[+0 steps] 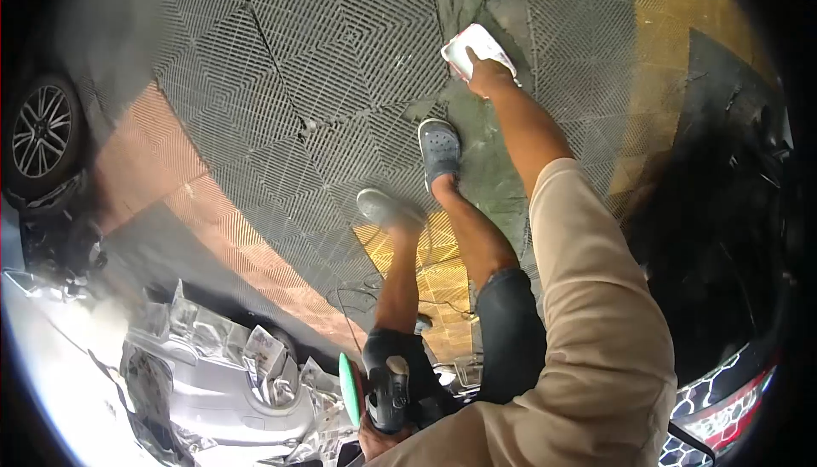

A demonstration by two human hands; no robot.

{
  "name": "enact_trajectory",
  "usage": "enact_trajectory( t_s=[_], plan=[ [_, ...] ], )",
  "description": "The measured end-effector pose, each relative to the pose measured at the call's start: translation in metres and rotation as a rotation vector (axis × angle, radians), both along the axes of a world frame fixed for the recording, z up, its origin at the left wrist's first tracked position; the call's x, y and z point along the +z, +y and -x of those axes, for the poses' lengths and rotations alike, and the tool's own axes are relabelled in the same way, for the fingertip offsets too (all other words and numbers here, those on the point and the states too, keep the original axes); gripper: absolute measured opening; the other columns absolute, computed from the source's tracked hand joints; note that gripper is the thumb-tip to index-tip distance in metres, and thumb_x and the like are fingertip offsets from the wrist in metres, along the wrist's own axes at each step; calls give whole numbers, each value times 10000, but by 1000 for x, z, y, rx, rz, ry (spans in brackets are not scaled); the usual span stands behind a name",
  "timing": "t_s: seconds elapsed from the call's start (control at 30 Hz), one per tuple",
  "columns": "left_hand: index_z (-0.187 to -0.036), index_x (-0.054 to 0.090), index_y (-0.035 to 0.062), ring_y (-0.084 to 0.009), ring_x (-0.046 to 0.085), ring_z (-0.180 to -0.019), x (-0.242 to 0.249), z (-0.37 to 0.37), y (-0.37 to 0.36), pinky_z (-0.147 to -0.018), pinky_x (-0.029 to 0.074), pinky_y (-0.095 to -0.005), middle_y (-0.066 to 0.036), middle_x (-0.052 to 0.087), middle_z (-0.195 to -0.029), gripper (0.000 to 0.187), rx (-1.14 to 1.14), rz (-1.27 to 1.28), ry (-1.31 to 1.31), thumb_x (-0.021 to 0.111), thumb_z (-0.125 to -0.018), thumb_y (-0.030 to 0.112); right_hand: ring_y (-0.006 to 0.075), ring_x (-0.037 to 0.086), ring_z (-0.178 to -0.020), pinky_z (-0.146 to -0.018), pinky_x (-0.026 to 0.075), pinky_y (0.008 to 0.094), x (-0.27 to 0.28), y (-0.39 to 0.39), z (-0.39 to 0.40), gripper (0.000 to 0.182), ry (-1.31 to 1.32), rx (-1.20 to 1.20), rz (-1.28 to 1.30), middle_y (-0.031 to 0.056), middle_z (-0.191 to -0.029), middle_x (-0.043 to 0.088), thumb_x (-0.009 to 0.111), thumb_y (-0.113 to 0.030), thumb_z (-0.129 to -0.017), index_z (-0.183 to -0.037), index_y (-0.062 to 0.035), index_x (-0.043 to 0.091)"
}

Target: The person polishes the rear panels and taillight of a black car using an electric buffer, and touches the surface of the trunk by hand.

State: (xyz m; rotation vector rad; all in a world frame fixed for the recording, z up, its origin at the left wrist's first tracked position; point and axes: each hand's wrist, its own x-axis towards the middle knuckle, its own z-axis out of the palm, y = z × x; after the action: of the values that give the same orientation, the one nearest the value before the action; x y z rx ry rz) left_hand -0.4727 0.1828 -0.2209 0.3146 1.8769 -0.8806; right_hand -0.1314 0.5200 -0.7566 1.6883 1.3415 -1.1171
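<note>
My right hand [492, 77] reaches far forward over the floor, its fingers closed on a white rectangular tub [477, 44] with a red edge. The thumb or a finger lies across the tub's pale inside. Low in the view, my left hand [383, 440] grips a black power polisher [391, 395] near my left thigh. A round green pad [350, 389] on the polisher faces left, toward a silver car panel. Part of the left hand is hidden by the tool and my shirt.
Newspaper sheets [265, 352] border the silver car panel [230, 412] at lower left. A car wheel [42, 137] stands at far left. Dark bodywork with a red tail light [732, 412] is on the right. A thin cable [345, 305] crosses the grid-tiled floor [340, 33] by my feet.
</note>
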Motion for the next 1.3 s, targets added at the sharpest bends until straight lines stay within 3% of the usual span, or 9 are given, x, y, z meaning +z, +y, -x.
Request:
enact_trajectory(
  t_s=[0.2,0.27,0.33,0.47,0.57,0.77,0.97,1.13,1.3],
  plan=[
    [-1276,470,-98,-431,639,-1055,-19,7,4,-906,504,-472,-312,643,-1125,920,-106,-88,-63,845,-571,360,360,614,-1144,-899,528,483,-58,-77,-17,787,166,-297,-281,219,-1316,579,625,-200,-827,-1539,-183,290],
    [-1271,474,-100,-431,639,-1057,-21,17,10,-907,504,-471,-312,643,-1125,916,-173,-153,-109,845,-573,365,260,649,-967,-772,551,456,23,-58,-13,684,391,-1044,-284,130,-1121,641,623,-193,-806,-1464,-145,442],
    [-1265,477,-102,-431,639,-1060,-12,31,11,-908,504,-470,-312,644,-1124,913,-239,-221,-160,844,-575,370,120,429,-655,-604,404,291,80,-70,-24,609,841,-1817,73,-12,-787,454,552,-198,-829,-1433,-151,484],
    [-1250,488,-109,-429,635,-1072,2,61,28,-916,504,-468,-310,645,-1128,907,-401,-209,-262,848,-579,385,132,447,-678,-656,402,292,226,-115,-36,617,1590,-2089,47,-10,-805,474,526,-210,-837,-1445,-137,455],
    [-1226,498,-115,-417,645,-1058,5,58,54,-913,517,-463,-305,652,-1105,884,-604,-310,-355,829,-608,422,134,449,-668,-652,407,297,328,-144,-37,627,1701,-2107,-82,-1,-804,484,506,-205,-853,-1471,-141,418],
    [-1226,474,-127,-431,649,-1031,10,44,51,-904,522,-478,-313,649,-1083,866,-767,-267,-419,783,-638,427,116,441,-590,-560,413,298,351,-173,-29,667,1010,-1750,-200,11,-752,517,471,-95,-862,-1516,-151,353],
    [-1217,469,-110,-466,635,-1022,16,32,24,-891,518,-500,-326,637,-1093,860,-654,-362,-368,796,-630,428,171,557,-569,-534,516,360,194,-169,-22,742,493,-1097,-214,72,-797,638,530,-124,-863,-1555,-192,273],
    [-1109,565,-77,-465,656,-917,-3,51,-28,-791,528,-525,-327,660,-938,666,-647,-169,-193,787,-679,380,348,532,-1278,-1049,441,450,101,-111,-21,756,105,-472,-161,208,-1370,554,587,-256,-865,-1550,-243,267],
    [-1111,568,-61,-455,660,-914,-4,41,-38,-785,529,-522,-312,667,-938,632,-438,-56,-82,780,-696,367,340,579,-1220,-1001,477,465,12,-68,-20,746,-20,-190,-196,169,-1344,582,567,-232,-874,-1547,-306,254]
  ],
)
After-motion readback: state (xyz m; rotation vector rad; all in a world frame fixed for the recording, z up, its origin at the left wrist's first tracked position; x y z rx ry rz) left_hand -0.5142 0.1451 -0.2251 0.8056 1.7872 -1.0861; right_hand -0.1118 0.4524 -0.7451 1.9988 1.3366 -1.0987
